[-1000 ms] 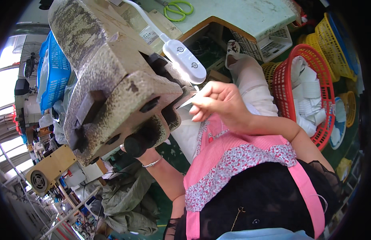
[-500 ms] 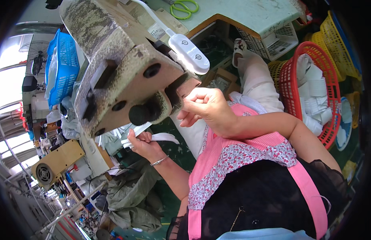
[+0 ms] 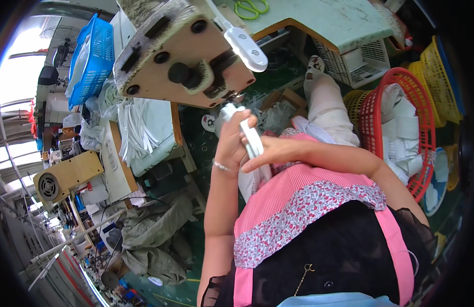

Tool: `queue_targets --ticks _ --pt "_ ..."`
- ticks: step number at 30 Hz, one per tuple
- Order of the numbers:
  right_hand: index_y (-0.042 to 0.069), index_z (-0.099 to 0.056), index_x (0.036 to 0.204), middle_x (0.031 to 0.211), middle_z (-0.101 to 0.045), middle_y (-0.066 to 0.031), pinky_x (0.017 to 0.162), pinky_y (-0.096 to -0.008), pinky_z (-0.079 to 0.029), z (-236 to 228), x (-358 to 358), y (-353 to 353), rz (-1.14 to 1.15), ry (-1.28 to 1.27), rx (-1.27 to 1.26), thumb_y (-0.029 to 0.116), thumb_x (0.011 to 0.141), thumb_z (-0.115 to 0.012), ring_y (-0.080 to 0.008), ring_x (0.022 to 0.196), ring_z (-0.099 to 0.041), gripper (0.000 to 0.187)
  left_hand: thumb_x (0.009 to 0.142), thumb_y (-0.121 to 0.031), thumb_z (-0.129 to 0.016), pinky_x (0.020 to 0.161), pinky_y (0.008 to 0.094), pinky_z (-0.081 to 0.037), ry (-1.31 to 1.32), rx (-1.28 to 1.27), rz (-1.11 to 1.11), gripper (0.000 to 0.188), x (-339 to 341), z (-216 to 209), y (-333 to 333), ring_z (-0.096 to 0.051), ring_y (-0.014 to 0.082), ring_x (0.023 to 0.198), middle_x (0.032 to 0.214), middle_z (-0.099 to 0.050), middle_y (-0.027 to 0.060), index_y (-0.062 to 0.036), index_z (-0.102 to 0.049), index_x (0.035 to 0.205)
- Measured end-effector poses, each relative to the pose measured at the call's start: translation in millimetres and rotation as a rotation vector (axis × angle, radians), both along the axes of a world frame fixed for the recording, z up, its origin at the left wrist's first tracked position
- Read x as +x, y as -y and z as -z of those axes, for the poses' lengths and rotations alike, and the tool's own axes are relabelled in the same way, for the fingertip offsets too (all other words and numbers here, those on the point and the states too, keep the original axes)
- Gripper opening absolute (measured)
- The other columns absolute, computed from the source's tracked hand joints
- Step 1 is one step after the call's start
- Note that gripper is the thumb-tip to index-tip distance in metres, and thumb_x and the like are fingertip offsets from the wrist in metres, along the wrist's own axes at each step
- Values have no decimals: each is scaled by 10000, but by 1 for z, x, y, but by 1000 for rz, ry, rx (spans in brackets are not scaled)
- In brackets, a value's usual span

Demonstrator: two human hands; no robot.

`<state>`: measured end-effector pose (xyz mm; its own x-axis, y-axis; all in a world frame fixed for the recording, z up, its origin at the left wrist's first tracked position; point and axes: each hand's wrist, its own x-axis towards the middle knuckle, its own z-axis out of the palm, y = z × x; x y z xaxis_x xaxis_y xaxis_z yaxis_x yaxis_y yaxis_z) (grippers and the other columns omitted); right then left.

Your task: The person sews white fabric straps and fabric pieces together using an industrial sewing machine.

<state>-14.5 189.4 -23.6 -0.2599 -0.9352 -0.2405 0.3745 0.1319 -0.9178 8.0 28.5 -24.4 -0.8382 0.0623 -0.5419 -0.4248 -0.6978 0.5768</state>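
1. My left hand (image 3: 232, 143) has its grip closed round a white strip (image 3: 252, 140), in front of my chest.
2. My right hand (image 3: 270, 153) pinches the same strip.
3. I think I am feeding it; next it needs careful aligning under the machine (image 3: 180, 56).
4. Further right, a red basket (image 3: 380, 89) holds white pieces; far left, a blue crate (image 3: 91, 61).

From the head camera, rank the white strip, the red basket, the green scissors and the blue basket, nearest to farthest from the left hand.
1. White strip: gripped in the left hand.
2. Green scissors: up on the table top.
3. Red basket: off to the right; too close to call against the scissors.
4. Blue basket: far upper left.
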Motion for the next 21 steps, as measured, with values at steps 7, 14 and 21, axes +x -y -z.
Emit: queue_targets --ticks 7,14,21 --pt "21 -638 1045 891 -699 -94 734 -316 -565 11 -4 -46 352 428 -80 369 959 -646 -184 831 -702 359 1016 -362 -539 1073 352 -410 -213 -560 291 587 -3 10 -28 -545 240 1250 1334 -568 153 27 -403 1433" --pt "59 -631 965 938 -701 -91 759 -295 -528 -26 -35 -49 812 385 -213 308 953 -680 -132 853 -667 254 952 -66 -651 834 245 -499 -276 -883 134 240 40 -35 -31 -640 106 949 1058 -704 86 37 -656 1169" --pt "17 -678 998 929 -704 -73 754 -237 -504 -38 -34 -44 782 19 -189 134 881 -742 -100 853 -655 177 939 -85 -661 792 232 -470 -353 -642 -245 148 22 -53 -41 -632 99 790 908 -733 94 33 -711 1013"
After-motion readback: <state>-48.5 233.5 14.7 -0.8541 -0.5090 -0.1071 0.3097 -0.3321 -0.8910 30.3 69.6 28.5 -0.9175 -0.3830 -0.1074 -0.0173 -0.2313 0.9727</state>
